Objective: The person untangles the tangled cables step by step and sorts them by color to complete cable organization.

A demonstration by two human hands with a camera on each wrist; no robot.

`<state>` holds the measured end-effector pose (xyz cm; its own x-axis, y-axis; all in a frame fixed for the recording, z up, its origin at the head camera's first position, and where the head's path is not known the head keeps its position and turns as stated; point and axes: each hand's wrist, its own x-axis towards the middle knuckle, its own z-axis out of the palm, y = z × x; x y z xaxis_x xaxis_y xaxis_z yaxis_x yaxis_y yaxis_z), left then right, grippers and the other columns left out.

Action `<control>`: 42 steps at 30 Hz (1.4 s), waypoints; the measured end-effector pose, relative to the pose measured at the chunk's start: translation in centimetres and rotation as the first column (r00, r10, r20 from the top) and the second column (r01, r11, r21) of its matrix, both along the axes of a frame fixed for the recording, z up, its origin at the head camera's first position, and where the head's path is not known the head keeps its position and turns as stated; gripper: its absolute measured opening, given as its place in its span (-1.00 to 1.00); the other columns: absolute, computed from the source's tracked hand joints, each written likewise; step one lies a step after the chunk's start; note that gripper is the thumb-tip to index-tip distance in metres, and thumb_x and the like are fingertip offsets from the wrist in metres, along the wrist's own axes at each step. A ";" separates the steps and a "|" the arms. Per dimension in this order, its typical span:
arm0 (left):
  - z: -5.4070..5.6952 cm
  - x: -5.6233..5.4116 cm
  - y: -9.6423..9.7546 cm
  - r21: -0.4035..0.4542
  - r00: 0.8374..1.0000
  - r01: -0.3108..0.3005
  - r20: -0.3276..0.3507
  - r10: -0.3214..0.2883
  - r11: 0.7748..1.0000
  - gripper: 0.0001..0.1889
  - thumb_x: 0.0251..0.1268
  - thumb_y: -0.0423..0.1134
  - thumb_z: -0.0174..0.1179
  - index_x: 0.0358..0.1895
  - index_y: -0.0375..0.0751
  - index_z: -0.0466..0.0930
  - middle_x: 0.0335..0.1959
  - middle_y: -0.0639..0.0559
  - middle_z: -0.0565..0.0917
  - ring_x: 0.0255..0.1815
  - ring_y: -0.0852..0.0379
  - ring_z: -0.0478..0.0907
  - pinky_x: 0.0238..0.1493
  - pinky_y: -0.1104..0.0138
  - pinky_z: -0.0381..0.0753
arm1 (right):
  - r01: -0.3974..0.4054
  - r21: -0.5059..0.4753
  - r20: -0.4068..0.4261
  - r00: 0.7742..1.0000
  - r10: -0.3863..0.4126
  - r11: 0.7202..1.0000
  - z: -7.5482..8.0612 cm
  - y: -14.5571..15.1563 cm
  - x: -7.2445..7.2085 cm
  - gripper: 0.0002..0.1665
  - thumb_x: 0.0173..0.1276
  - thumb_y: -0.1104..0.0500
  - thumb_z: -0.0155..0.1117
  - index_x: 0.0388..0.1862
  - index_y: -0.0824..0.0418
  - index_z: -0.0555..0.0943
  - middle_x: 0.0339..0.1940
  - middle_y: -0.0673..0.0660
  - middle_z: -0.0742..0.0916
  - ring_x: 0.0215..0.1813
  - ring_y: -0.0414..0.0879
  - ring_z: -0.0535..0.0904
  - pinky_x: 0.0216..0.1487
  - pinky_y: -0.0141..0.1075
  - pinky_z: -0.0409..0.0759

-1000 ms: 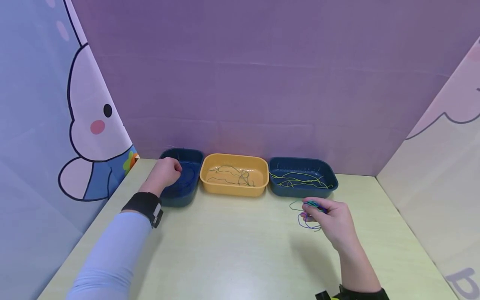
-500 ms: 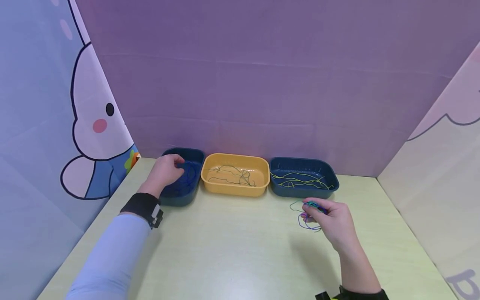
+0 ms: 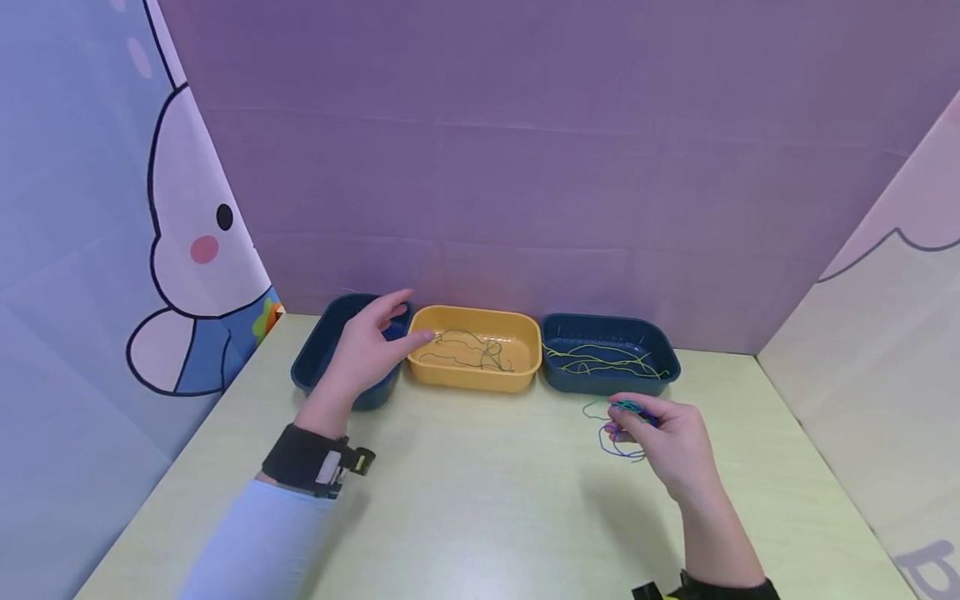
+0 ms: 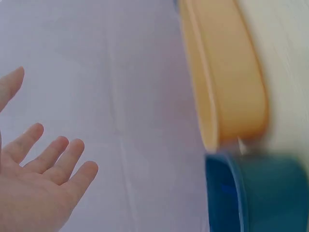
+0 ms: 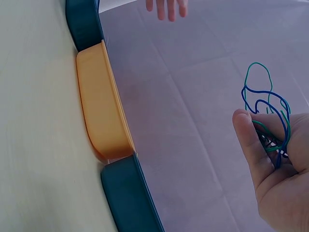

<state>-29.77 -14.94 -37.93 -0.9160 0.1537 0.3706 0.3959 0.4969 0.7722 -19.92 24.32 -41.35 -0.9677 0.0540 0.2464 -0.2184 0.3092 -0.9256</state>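
Observation:
My left hand (image 3: 367, 346) is above the left blue bin (image 3: 311, 360), thumb and fingers spread apart, holding nothing. Its thumb overlaps the near rim of the yellow bin (image 3: 468, 382) in the head view. In the left wrist view the palm and separated fingers (image 4: 72, 164) show. My right hand (image 3: 678, 442) pinches a loose bundle of blue and green strings (image 5: 270, 96) between thumb and fingers, in front of the right blue bin (image 3: 600, 385). Loops of it hang out past the fingertips. Thin grey-green strings (image 3: 491, 354) lie in the yellow bin, yellow strings (image 3: 600, 362) in the right one.
The three bins stand in a row along the back of the pale table (image 3: 465, 492), against a purple cloth wall (image 3: 480, 167). Cartoon-printed panels (image 3: 187, 275) close off both sides. Blue strings (image 4: 229, 189) show inside the left bin in the left wrist view.
My left hand has come up out of the left blue bin, opened its fingers and moved to the right towards the yellow bin. The right hand has stayed put with its strings.

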 end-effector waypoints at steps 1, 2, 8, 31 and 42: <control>-0.1 0.5 0.5 0.038 1.000 0.014 -0.013 -0.014 0.999 -0.23 0.29 0.00 0.43 0.51 -0.11 0.35 0.48 -0.06 0.40 0.44 -0.04 0.38 0.45 0.02 0.30 | 0.001 0.001 -0.001 1.000 -0.001 1.000 0.1 0.0 0.0 -0.75 0.37 0.32 0.41 -0.02 0.42 0.73 -0.27 0.31 0.79 -0.34 -0.14 0.76 -0.19 -0.32 0.72; -0.3 1.1 0.9 0.075 0.999 0.030 -0.027 -0.028 0.997 -0.24 0.29 -0.01 0.43 0.51 -0.11 0.35 0.48 -0.05 0.40 0.44 -0.03 0.38 0.46 0.02 0.29 | 0.002 0.000 -0.002 1.000 -0.002 1.000 0.1 0.0 -0.1 -0.75 0.37 0.32 0.42 -0.02 0.42 0.73 -0.27 0.32 0.79 -0.34 -0.13 0.76 -0.18 -0.32 0.73; -1.6 3.7 3.1 0.265 0.991 0.136 -0.055 -0.126 0.955 -0.29 0.29 -0.15 0.44 0.49 -0.10 0.39 0.46 0.02 0.43 0.44 0.00 0.38 0.47 0.04 0.27 | 0.011 -0.007 -0.001 1.000 -0.011 1.000 0.1 -0.1 0.2 -0.74 0.36 0.32 0.42 -0.02 0.43 0.73 -0.30 0.26 0.80 -0.35 -0.14 0.76 -0.20 -0.33 0.72; -3.0 4.7 7.4 0.235 0.966 0.257 -0.041 -0.255 0.937 -0.25 0.18 -0.24 0.51 0.45 -0.22 0.42 0.41 -0.05 0.48 0.34 -0.03 0.49 0.40 0.05 0.39 | -0.007 -0.073 -0.056 0.998 0.003 0.997 -0.2 -1.1 0.0 -0.77 0.36 0.38 0.40 -0.04 0.49 0.71 -0.37 0.06 0.80 -0.37 -0.15 0.76 -0.20 -0.26 0.74; -4.3 6.9 11.9 0.215 0.924 0.367 0.029 -0.381 0.905 -0.36 0.22 -0.13 0.50 0.37 -0.16 0.53 0.05 0.10 0.68 0.02 0.10 0.64 0.12 0.24 0.62 | -0.057 -0.068 -0.042 0.998 0.054 0.996 -0.9 -2.6 0.0 -0.76 0.35 0.41 0.39 -0.03 0.50 0.71 -0.24 0.36 0.76 -0.35 -0.12 0.76 -0.23 -0.23 0.75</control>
